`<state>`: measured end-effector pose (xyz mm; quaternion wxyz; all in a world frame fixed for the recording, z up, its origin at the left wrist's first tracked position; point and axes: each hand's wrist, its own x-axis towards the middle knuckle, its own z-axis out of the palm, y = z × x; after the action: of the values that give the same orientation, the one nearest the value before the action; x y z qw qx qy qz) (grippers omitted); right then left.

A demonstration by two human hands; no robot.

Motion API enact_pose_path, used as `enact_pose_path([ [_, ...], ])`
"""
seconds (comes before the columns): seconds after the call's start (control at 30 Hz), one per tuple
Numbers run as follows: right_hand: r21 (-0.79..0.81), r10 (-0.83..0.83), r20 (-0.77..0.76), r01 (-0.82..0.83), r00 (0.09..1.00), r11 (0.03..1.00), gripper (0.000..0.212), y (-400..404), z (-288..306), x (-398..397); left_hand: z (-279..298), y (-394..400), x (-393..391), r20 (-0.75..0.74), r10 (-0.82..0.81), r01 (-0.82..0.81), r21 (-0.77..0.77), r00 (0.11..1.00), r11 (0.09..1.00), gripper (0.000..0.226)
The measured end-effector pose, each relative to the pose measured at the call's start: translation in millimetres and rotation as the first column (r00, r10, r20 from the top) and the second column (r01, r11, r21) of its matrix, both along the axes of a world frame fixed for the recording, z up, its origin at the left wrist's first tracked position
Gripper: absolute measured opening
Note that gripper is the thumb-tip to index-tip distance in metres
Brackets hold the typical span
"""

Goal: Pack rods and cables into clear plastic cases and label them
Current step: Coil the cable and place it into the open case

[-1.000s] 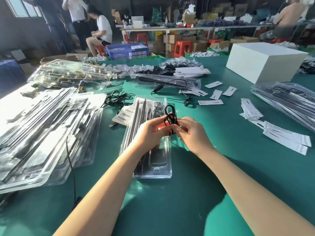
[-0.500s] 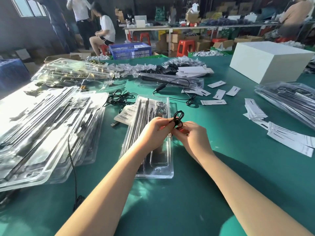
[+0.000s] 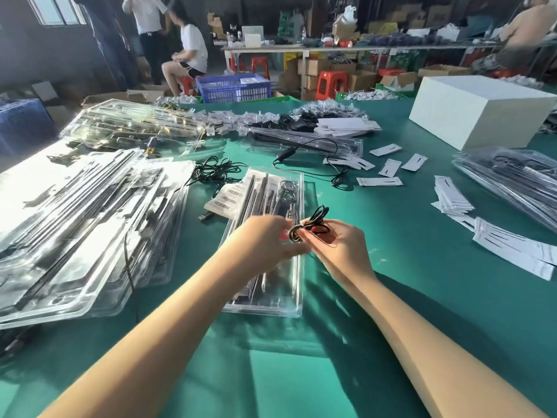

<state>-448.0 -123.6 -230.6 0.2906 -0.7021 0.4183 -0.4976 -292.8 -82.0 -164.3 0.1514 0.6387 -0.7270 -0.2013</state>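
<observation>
A clear plastic case (image 3: 265,306) lies open on the green table in front of me, with metal rods (image 3: 256,191) and a small wire part in its slots. Over its right side I hold a coiled black cable (image 3: 313,221). My right hand (image 3: 337,251) pinches the coil from the right, and the fingers of my left hand (image 3: 265,239) grip its left end. Barcode labels (image 3: 226,199) lie just left of the case's top end, beside a loose black cable (image 3: 214,170) with a USB plug.
Stacks of clear cases (image 3: 84,233) fill the left of the table. More cases (image 3: 307,144), a cable and white cards (image 3: 388,167) lie beyond. Bagged packs (image 3: 512,179) and paper strips (image 3: 512,248) sit right, a white box (image 3: 479,113) far right. People sit and stand behind.
The cable coil has swung from upright to lying over to the right in my fingers. Both hands stay over the case and have shifted slightly right.
</observation>
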Motion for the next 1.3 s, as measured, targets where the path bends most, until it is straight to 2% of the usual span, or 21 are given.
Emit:
enact_pose_path([
  [0.07, 0.023, -0.092, 0.022, 0.092, 0.995, 0.996, 0.019, -3.6, -2.0, -0.2, -8.8, 21.4, 2.6, 0.268, -0.098, 0.084, 0.066, 0.958, 0.994, 0.063],
  [0.13, 0.040, -0.168, 0.017, 0.168, 0.986, 0.985, 0.027, -6.8, -4.0, -0.9, -21.8, 39.6, 1.9, 0.355, -0.133, 0.103, 0.103, 0.925, 0.989, 0.082],
  [0.27, 0.056, -0.252, 0.002, 0.251, 0.968, 0.966, 0.029, -7.8, -4.2, -5.0, -31.4, 43.0, 8.1, 0.269, -0.225, 0.219, 0.051, 0.936, 0.974, 0.080],
  [0.37, 0.089, -0.333, -0.005, 0.332, 0.943, 0.939, 0.030, -12.5, -4.0, -15.7, -32.3, 37.7, 14.5, 0.103, -0.266, 0.270, -0.024, 0.958, 0.963, 0.059],
  [0.47, 0.055, -0.355, -0.028, 0.356, 0.934, 0.933, 0.031, -13.1, -5.2, -23.1, -39.5, 36.4, 19.1, -0.077, -0.207, 0.191, -0.178, 0.975, 0.965, 0.046],
  [0.57, -0.036, -0.372, -0.056, 0.371, 0.926, 0.928, 0.027, -11.1, -4.7, -21.5, -45.1, 37.2, 23.9, -0.153, -0.193, 0.160, -0.205, 0.969, 0.966, 0.029],
  [0.63, -0.094, -0.377, -0.084, 0.369, 0.923, 0.925, 0.020, -9.9, -2.8, -20.6, -47.0, 38.9, 23.9, -0.115, -0.219, 0.188, -0.231, 0.969, 0.955, 0.015],
  [0.7, -0.121, -0.377, -0.092, 0.365, 0.922, 0.923, 0.015, -9.1, -1.7, -21.0, -46.9, 39.4, 23.9, -0.070, -0.231, 0.205, -0.264, 0.970, 0.942, 0.013],
  [0.8, -0.126, -0.374, -0.097, 0.361, 0.923, 0.924, 0.013, -8.3, -1.4, -22.8, -42.7, 40.3, 20.3, 0.075, -0.282, 0.291, -0.315, 0.957, 0.903, 0.029],
  [0.87, -0.138, -0.374, -0.106, 0.359, 0.921, 0.923, 0.015, -7.9, -1.1, -22.9, -40.6, 42.7, 16.0, 0.167, -0.299, 0.342, -0.408, 0.940, 0.847, 0.037],
  [1.0, -0.134, -0.344, -0.099, 0.330, 0.934, 0.934, 0.018, -6.9, -1.6, -22.0, -40.6, 44.2, 16.0, 0.150, -0.275, 0.313, -0.469, 0.950, 0.826, 0.036],
  [1.17, -0.105, -0.362, -0.112, 0.351, 0.926, 0.931, 0.019, -6.6, -2.3, -23.0, -45.8, 42.2, 19.4, 0.204, -0.327, 0.382, -0.367, 0.923, 0.848, 0.035],
  [1.3, 0.006, -0.353, -0.077, 0.355, 0.932, 0.935, 0.019, -9.8, -3.1, -22.9, -45.9, 43.6, 21.6, 0.178, -0.284, 0.331, -0.349, 0.942, 0.877, 0.034],
])
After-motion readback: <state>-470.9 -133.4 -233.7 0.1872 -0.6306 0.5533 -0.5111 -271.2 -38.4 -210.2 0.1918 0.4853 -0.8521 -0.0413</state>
